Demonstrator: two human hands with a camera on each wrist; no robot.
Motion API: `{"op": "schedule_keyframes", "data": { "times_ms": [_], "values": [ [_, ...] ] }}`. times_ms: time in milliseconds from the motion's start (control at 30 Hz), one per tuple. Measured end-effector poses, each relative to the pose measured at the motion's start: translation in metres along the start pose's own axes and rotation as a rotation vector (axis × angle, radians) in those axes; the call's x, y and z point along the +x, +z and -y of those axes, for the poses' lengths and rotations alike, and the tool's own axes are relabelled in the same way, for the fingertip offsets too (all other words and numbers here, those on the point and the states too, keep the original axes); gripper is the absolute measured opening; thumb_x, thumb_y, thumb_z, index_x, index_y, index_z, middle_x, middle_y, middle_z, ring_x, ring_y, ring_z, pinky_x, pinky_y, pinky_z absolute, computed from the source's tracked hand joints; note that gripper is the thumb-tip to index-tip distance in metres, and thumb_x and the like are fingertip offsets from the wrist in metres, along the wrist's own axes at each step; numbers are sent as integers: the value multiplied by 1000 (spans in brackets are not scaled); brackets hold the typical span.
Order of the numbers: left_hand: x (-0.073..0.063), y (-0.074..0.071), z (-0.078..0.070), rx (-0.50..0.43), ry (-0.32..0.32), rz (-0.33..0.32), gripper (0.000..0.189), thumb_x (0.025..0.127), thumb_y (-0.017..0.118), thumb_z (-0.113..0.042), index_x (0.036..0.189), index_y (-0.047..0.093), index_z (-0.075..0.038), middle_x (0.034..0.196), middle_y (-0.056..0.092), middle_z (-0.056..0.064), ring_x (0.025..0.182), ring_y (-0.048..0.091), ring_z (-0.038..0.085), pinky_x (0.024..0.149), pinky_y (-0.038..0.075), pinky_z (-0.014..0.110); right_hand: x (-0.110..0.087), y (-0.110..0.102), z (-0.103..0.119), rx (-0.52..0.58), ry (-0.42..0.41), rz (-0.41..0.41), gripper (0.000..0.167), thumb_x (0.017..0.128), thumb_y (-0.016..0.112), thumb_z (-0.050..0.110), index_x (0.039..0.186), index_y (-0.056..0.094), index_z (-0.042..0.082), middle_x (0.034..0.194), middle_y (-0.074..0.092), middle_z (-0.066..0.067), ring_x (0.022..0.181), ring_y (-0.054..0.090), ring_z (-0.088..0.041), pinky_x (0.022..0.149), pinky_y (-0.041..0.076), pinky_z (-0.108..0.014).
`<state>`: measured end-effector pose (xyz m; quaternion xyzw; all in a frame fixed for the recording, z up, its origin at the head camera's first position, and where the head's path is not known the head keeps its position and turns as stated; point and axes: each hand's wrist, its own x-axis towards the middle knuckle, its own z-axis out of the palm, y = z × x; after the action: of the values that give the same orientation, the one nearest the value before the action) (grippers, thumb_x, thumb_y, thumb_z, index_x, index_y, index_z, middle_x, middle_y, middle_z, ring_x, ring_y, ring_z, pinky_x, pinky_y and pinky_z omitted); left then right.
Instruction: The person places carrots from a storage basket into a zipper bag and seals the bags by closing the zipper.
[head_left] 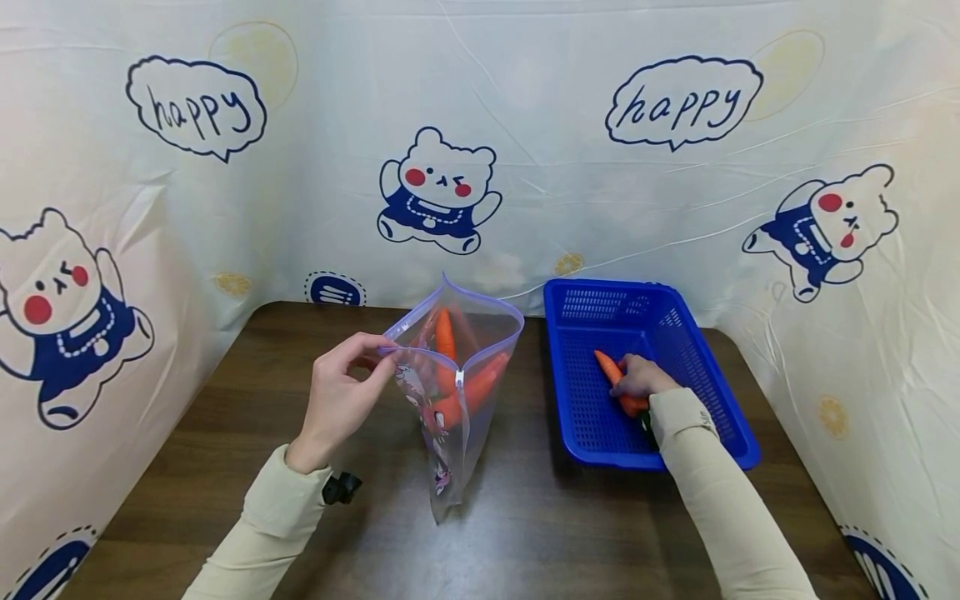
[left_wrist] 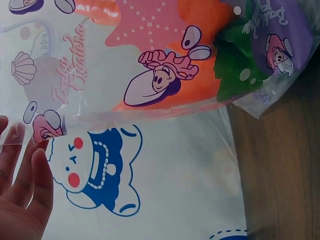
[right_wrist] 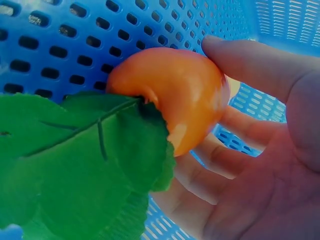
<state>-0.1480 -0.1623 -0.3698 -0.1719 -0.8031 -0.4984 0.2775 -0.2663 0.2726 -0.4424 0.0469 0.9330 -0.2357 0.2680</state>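
Observation:
My left hand [head_left: 343, 398] pinches the left rim of a clear zip bag [head_left: 480, 446] with a purple zip edge and a white slider [head_left: 460, 377]. The bag's mouth stands wide, and several orange carrots [head_left: 445, 333] lie inside it. Pink starfish and shell prints cover its side in the left wrist view, where green leaves [left_wrist: 235, 65] show through the film. My right hand [head_left: 642, 377] reaches into a blue basket [head_left: 567, 417] and grips a carrot [right_wrist: 175, 90] between thumb and fingers. Its green leaves [right_wrist: 95, 165] point toward the wrist, while the tip points away.
The bag and the basket stand side by side on a dark wooden table [head_left: 510, 533]. Behind and beside the table hangs a pale cloth [head_left: 540, 208] printed with bears and the word "happy". A black strap piece [head_left: 342, 488] sits at my left wrist.

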Motion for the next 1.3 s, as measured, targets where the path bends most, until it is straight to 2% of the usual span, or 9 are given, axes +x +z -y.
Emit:
{"op": "schedule_keyframes", "data": {
  "times_ms": [433,667,900,1300],
  "values": [
    [0,1,0,-4,5,-4,12,84,71,-1,95,69,-6,89,70,5,74,59,4,66,52,17,-3,-2,1,2,-24,-45,61,89,66,20,138,37,-2,118,56,-25,97,57,-34,86,50,-48],
    [0,3,-1,-5,-2,-1,11,85,70,-2,95,69,-6,89,70,5,75,59,4,67,52,17,-6,-5,2,22,-39,-94,64,88,67,22,140,35,0,120,55,-25,96,58,-34,83,52,-47],
    [0,4,0,-2,6,-2,12,84,71,-2,95,70,-7,90,70,5,76,60,3,66,51,17,-9,-9,1,-2,-97,-180,65,87,64,21,140,35,-2,117,57,-27,89,59,-32,72,50,-38],
    [1,4,0,1,1,-2,12,85,70,-3,95,70,-8,90,70,4,76,60,3,65,52,18,-13,-15,6,96,-137,-333,69,91,62,23,147,27,0,121,56,-27,93,60,-35,74,51,-42]
  ]
}}
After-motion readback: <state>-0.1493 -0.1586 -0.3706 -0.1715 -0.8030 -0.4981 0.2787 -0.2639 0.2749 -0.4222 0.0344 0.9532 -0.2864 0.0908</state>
